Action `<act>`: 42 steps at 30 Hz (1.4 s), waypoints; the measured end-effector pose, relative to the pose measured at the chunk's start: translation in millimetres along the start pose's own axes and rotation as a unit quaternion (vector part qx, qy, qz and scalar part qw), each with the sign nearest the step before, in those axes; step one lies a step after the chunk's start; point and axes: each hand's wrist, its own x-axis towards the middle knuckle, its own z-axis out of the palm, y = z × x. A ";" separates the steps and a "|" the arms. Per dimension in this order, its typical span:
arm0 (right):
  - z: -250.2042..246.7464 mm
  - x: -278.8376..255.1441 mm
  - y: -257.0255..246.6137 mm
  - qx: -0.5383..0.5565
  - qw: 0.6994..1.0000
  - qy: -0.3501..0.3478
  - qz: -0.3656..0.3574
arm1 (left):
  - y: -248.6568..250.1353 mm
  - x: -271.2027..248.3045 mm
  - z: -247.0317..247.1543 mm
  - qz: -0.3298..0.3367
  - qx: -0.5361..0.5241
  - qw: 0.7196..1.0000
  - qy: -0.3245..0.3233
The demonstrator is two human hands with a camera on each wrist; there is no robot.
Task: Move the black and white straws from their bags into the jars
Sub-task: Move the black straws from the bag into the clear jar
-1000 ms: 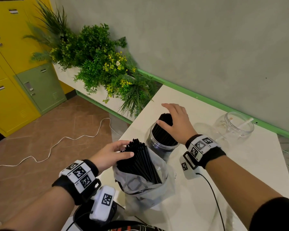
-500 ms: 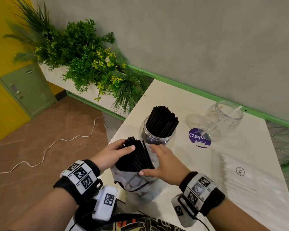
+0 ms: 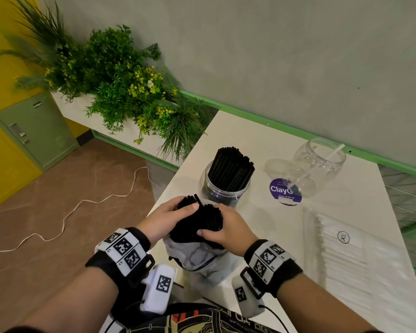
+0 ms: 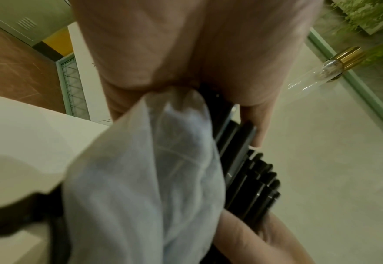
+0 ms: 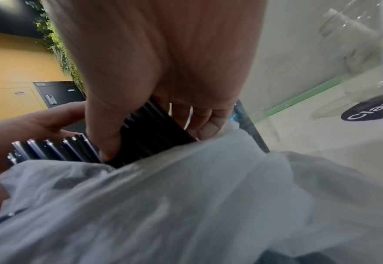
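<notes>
Black straws point(image 3: 199, 219) stand upright in bag point(image 3: 197, 255), both hands gripping.

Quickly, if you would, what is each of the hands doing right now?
Left hand: grips the black straws in the bag.
Right hand: grips the same bundle.
</notes>
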 end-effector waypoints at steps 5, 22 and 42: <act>-7.0 -3.9 -4.0 0.060 0.998 -0.001 0.003 | -3.0 0.5 -1.7 0.031 0.025 0.999 -0.013; -15.1 -9.8 -23.0 0.019 0.979 0.166 -0.119 | -1.8 5.6 2.7 0.048 0.040 0.997 0.041; -91.3 -0.7 -83.7 0.148 0.950 0.213 -0.174 | -4.1 7.2 -3.5 0.031 0.055 0.996 0.058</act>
